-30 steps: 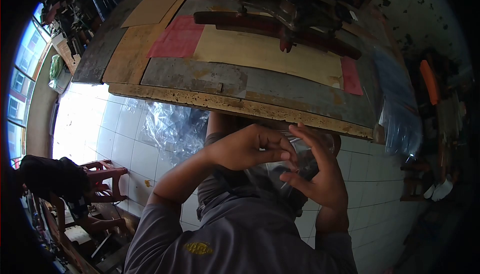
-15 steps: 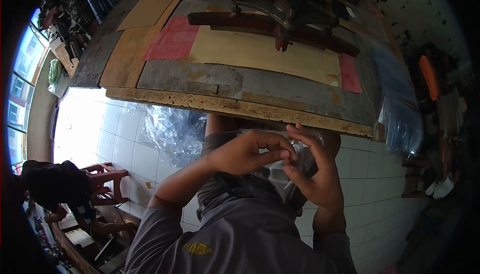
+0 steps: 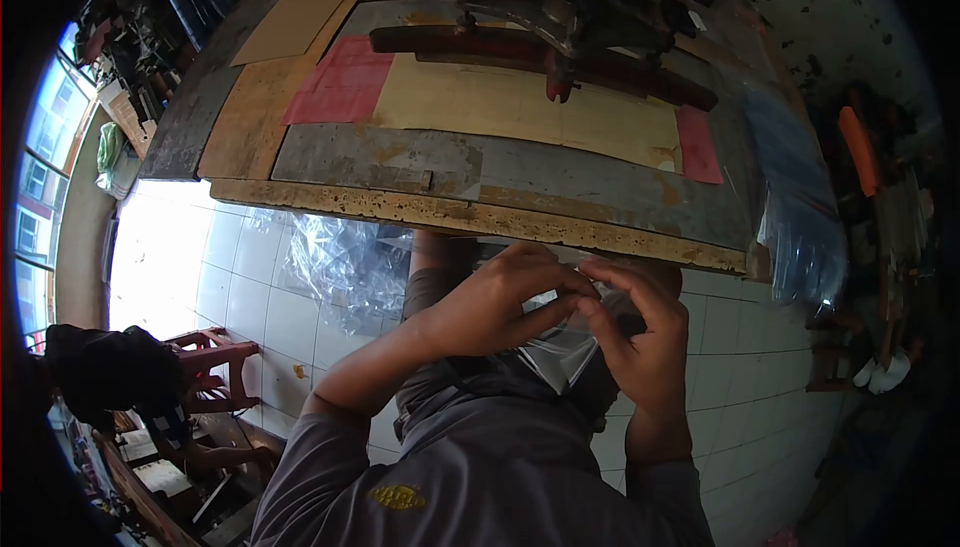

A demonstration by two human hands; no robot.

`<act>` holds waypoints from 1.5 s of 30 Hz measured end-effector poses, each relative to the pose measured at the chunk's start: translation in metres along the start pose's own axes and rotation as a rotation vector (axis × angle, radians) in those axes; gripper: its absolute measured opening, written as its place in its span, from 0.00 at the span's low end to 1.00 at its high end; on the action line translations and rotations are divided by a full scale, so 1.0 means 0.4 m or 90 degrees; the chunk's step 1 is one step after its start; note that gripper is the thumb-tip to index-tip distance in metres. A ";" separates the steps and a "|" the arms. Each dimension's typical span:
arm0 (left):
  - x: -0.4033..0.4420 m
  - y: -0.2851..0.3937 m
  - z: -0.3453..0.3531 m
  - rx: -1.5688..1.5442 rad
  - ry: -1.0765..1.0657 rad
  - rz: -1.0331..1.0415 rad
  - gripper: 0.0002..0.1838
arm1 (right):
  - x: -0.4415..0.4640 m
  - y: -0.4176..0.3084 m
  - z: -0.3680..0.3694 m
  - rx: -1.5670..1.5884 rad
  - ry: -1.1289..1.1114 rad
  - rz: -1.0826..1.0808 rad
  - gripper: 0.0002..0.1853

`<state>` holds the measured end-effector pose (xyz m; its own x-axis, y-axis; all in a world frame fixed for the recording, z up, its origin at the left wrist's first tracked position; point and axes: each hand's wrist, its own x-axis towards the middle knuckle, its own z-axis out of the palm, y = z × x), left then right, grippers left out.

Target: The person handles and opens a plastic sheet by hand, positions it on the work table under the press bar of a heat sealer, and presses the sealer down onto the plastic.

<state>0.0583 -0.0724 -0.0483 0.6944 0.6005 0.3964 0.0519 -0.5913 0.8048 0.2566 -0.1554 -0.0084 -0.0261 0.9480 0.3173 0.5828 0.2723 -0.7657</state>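
Clear, glossy plastic film tapers over the dark-clothed lap toward the grey-shirted torso from the bare left hand pinching it, the bare right hand curled equally near, its hold impossible to tell.

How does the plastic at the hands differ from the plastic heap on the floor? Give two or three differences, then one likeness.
The film is up at the left hand and right hand; the heap lies on the floor. The film shows a pointed corner; the heap is crumpled all over. The film's visible part looks smaller than the heap. Both are clear and shiny.
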 end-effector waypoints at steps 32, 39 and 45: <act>-0.127 -0.071 -0.142 -0.269 0.013 -0.349 0.10 | 0.027 0.007 -0.190 0.215 0.116 0.062 0.05; -0.094 -0.069 -0.166 0.053 0.189 -0.128 0.11 | 0.013 0.015 -0.257 0.187 0.146 0.025 0.06; -0.009 -0.029 -0.171 0.218 0.359 -0.014 0.08 | 0.019 0.020 -0.273 0.180 0.176 0.027 0.08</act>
<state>0.0061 -0.0310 -0.0288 0.2136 0.7495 0.6266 0.3525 -0.6573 0.6661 0.3499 -0.1640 0.0491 0.2350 0.8899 0.3910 0.3315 0.3047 -0.8929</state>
